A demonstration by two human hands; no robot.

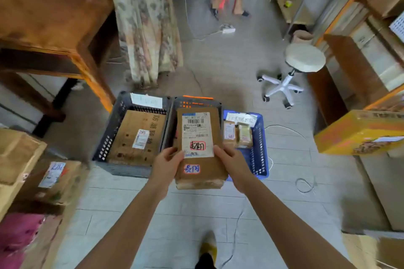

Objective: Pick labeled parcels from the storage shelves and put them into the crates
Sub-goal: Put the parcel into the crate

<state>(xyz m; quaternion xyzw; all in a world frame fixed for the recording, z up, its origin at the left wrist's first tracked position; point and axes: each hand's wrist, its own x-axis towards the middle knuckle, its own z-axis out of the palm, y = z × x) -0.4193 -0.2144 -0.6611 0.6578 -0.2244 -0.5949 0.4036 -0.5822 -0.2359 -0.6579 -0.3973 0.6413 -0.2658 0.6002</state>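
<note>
Head view. A flat brown parcel (197, 131) was held over the middle crate (194, 101), the centre one of three standing side by side on the floor. The left hand (167, 162) gripped its left edge and the right hand (231, 164) its right edge. The hands were apart, each with the thumb lying on top near the lower corners of the shipping label (197, 124) and the fingers hidden beneath.

The parcel lay label up and roughly level. Its long axis ran near to far, the barcode end pointing away and the handwritten marks towards the person. Its near end overhung the crate's near side.

The step in hand appeared to be the deposit. It would be done well by carrying the parcel a little farther until it was wholly over the opening. The long axis should be kept along the crate's length, the parcel lowered flat with the label uppermost, and both grips released together.

The dark left crate (105, 137) held one large box (131, 144), and the blue right crate (260, 148) held small parcels (238, 133).
</note>
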